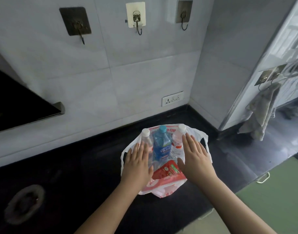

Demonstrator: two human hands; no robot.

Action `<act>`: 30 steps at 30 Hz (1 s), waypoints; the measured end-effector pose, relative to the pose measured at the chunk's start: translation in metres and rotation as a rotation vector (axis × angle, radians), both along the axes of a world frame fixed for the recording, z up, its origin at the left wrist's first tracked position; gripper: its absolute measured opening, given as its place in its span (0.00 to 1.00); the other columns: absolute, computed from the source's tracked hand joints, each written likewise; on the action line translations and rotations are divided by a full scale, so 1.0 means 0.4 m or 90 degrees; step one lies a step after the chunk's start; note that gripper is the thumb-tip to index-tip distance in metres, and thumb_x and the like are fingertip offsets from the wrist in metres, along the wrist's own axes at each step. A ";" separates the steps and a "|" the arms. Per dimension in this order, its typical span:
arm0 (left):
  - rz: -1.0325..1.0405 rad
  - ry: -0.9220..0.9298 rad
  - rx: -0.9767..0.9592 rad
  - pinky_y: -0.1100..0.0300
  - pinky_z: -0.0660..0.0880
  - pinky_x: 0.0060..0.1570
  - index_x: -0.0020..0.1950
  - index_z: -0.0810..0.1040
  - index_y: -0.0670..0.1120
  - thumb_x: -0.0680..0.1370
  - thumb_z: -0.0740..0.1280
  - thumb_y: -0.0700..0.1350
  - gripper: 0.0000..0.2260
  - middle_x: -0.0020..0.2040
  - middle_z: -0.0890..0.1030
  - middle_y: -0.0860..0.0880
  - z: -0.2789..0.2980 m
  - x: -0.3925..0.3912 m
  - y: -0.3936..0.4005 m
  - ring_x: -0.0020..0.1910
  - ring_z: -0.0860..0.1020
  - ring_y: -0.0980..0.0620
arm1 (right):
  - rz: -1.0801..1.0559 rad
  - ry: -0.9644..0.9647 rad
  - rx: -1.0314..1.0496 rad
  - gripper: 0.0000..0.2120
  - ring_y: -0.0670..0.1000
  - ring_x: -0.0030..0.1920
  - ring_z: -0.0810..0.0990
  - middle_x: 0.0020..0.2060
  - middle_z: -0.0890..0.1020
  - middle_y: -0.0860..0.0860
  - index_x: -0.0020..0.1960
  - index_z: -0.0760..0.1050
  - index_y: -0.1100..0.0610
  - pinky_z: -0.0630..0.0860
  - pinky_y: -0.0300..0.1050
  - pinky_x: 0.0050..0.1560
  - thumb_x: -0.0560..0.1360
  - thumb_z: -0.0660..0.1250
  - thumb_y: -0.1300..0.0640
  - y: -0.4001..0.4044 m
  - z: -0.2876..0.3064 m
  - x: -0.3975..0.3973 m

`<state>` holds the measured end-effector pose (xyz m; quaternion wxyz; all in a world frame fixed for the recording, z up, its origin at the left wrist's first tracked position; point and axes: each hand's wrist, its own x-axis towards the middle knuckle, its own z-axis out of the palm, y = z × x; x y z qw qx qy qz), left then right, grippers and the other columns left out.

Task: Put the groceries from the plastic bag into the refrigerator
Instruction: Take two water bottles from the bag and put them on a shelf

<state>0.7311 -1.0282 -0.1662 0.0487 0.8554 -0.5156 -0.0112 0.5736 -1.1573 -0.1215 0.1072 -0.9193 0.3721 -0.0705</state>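
A: Dark countertop (77, 166), tiled wall behind with three hooks (137, 22) and a socket (172, 98). Plastic bag (163, 188) lying open near front edge.

B: Contents?

A: Three bottles side by side, long axes running away toward wall, caps far. Blue bottle (161, 144) in middle, clear bottle (147, 139) to its left, pale bottle (177, 141) to its right. Red carton (168, 171) nearest, lying flat.

B: Hands?

A: Left hand (138, 164) flat, fingers straight, over clear bottle. Right hand (193, 156) likewise flat, over pale bottle and bag's right side. Holding nothing; touching or hovering, can't tell.

B: Next grab?

A: Probably blue bottle or carton, both between the hands, roughly equal reach. Bag film around bottles possibly snagging on a lift.

B: Fridge?

A: Not identifiable. Towel (259, 119) hanging at right, stove (18, 107) at left, well apart.
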 end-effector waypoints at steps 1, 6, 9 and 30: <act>0.010 0.002 -0.009 0.48 0.36 0.72 0.74 0.33 0.44 0.81 0.55 0.57 0.36 0.78 0.38 0.44 -0.018 0.003 -0.002 0.77 0.38 0.46 | 0.000 0.000 -0.004 0.38 0.51 0.78 0.39 0.78 0.42 0.52 0.79 0.39 0.56 0.35 0.46 0.73 0.79 0.57 0.44 -0.018 -0.010 0.003; 0.063 -0.017 -0.002 0.46 0.44 0.73 0.77 0.42 0.43 0.78 0.64 0.56 0.39 0.78 0.44 0.43 -0.062 0.016 -0.024 0.77 0.43 0.45 | 0.000 0.032 -0.029 0.36 0.51 0.75 0.32 0.78 0.39 0.53 0.78 0.36 0.57 0.32 0.49 0.72 0.80 0.54 0.47 -0.111 -0.066 0.015; 0.074 -0.020 0.021 0.47 0.39 0.73 0.75 0.35 0.44 0.80 0.59 0.57 0.38 0.76 0.34 0.46 -0.067 0.017 -0.036 0.75 0.36 0.46 | 0.013 0.054 -0.044 0.35 0.52 0.74 0.31 0.78 0.38 0.53 0.77 0.35 0.57 0.31 0.50 0.72 0.80 0.52 0.47 -0.152 -0.096 0.018; 0.168 -0.022 0.134 0.49 0.43 0.77 0.79 0.41 0.43 0.82 0.55 0.54 0.34 0.81 0.41 0.44 -0.089 0.098 -0.119 0.79 0.41 0.45 | 0.044 0.105 -0.033 0.30 0.54 0.78 0.38 0.79 0.43 0.51 0.79 0.40 0.50 0.35 0.54 0.75 0.82 0.50 0.47 -0.352 -0.217 0.050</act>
